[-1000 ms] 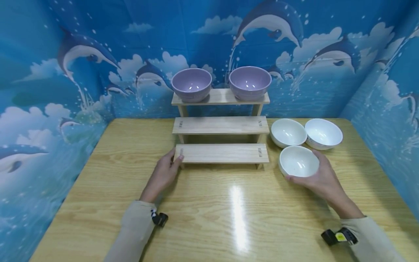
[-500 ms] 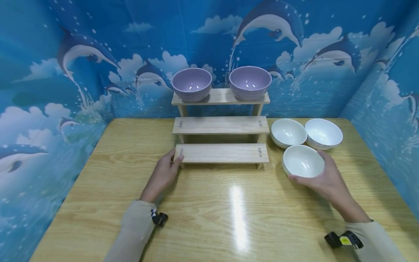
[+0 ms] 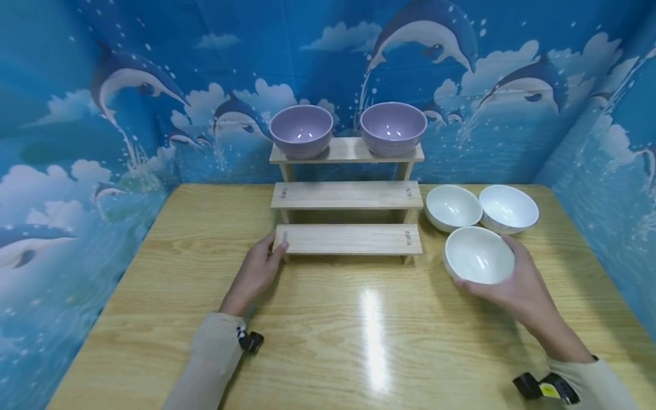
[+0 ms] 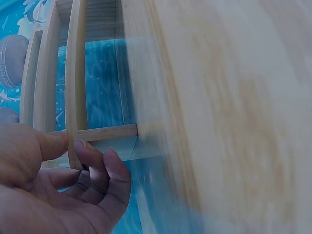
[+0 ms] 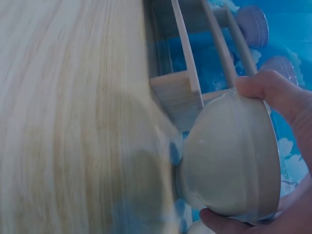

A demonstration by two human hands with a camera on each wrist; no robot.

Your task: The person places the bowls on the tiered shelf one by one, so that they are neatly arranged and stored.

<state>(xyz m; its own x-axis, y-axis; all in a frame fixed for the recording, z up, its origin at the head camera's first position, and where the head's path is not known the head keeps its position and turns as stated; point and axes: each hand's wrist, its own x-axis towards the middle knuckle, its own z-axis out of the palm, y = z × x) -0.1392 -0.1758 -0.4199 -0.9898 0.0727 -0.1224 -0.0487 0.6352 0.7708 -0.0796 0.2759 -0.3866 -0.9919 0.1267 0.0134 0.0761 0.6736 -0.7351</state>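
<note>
In the head view my right hand (image 3: 517,290) grips a white bowl (image 3: 476,256) by its rim, thumb at the front and fingers round the far right side. The right wrist view shows this bowl (image 5: 229,156) side-on, tilted, close over the table. My left hand (image 3: 253,273) pinches the left end of the lowest board of a three-step wooden rack (image 3: 348,239). From the left wrist, the thumb lies on top of the board (image 4: 75,87) and the fingers curl under it. Two purple bowls, one left (image 3: 301,132) and one right (image 3: 393,130), stand on the top step.
Two more white bowls, one nearer the rack (image 3: 453,208) and one farther right (image 3: 508,209), stand on the table (image 3: 328,330) just behind the held bowl. A blue dolphin-print cloth (image 3: 230,57) encloses the back and sides.
My right hand has shifted slightly right and toward me with the white bowl, which now shows more tilt toward me. The left hand keeps its place on the rack.
</note>
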